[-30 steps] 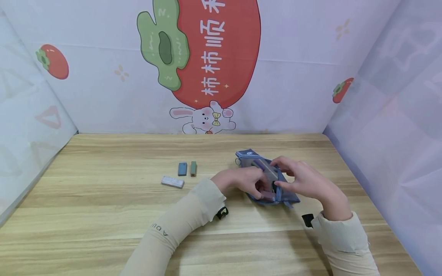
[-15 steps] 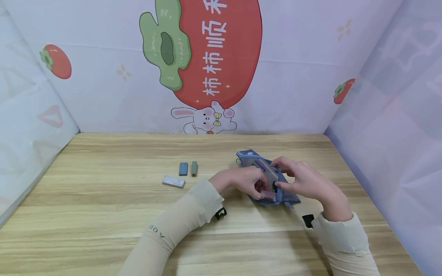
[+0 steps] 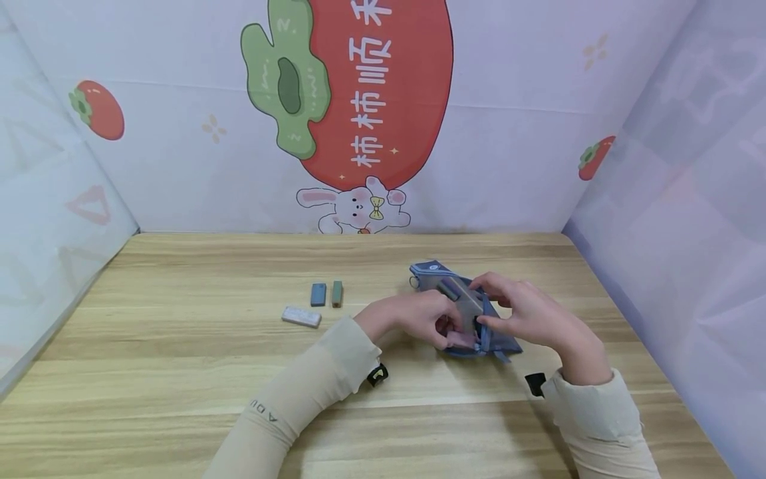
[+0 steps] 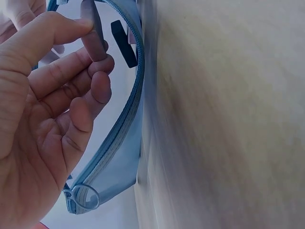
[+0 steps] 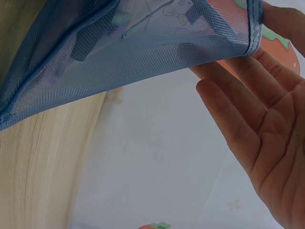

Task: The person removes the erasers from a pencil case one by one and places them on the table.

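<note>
The camera on my head looks forward and down across the table [image 3: 179,372] to the walls, far enough back to take in both my sleeves and the pouch [image 3: 473,313] between my hands. The one on my left wrist sits very close, looking along my left hand [image 4: 43,119] at the pouch's [image 4: 114,157] zip edge, the table [image 4: 228,119] turned on its side. The one on my right wrist looks up from under the mesh of the pouch [image 5: 119,52], past my right hand [image 5: 267,133], to the wall. All three share the pouch.
</note>
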{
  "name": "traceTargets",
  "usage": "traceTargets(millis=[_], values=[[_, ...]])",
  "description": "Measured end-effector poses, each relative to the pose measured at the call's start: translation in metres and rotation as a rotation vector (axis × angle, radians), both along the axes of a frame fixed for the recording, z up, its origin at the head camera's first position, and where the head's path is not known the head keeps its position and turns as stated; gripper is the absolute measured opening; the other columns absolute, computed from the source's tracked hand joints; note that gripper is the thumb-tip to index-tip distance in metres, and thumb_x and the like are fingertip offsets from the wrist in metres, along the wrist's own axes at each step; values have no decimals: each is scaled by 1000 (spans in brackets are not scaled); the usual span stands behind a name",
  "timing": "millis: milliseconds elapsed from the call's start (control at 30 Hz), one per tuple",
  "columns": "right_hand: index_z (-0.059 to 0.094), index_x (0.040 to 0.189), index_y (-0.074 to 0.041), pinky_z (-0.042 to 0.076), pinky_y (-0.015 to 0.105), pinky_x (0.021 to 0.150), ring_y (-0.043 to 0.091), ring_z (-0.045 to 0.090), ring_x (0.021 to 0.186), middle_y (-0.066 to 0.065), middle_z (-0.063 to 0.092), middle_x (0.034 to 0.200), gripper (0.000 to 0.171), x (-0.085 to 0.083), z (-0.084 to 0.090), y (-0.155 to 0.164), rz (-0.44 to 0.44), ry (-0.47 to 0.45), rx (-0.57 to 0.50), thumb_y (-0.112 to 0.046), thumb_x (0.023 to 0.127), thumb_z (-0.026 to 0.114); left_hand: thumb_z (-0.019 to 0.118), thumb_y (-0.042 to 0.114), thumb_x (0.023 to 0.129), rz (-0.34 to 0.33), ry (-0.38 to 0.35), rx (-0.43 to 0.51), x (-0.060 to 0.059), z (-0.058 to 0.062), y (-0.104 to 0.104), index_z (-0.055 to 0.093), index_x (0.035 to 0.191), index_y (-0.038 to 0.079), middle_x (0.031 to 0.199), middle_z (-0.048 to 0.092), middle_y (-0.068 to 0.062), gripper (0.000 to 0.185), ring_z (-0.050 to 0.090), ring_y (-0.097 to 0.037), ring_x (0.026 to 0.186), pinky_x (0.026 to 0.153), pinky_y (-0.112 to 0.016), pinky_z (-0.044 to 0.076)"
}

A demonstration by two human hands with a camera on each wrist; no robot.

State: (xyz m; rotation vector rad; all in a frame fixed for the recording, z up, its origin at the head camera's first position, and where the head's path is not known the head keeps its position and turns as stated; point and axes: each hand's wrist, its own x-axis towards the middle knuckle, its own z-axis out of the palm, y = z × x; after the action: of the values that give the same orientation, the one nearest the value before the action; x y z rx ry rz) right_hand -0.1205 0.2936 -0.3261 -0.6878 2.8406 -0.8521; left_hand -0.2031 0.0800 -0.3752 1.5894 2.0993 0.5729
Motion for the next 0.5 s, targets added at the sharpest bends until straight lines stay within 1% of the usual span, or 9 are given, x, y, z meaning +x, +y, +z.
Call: traceTargets(millis=[133,267,500], values=[[56,125,-12,55,51,91,36,68,110,12,68,120,42,0,-1,0,1,12,7,-10,87,73,71,12,84,5,-5,20,0,0,-4,71,104,9,88,64,1,20,54,-4,72,64,-13,45],[56,127,-10,54,52,92,37,68,111,14,67,122,43,0,-1,0,1,6,6,-10,88,73,72,13,85,12,-4,15,2,1,-9,71,106,9,89,65,0,21,54,-3,72,64,-13,45],[55,128,-8,53,54,92,38,67,111,16,66,123,44,0,-1,-1,-9,-5,12,-11,88,73,72,14,85,15,23,24,5,1,-13,72,107,8,90,65,2,23,56,-5,74,65,-12,44]])
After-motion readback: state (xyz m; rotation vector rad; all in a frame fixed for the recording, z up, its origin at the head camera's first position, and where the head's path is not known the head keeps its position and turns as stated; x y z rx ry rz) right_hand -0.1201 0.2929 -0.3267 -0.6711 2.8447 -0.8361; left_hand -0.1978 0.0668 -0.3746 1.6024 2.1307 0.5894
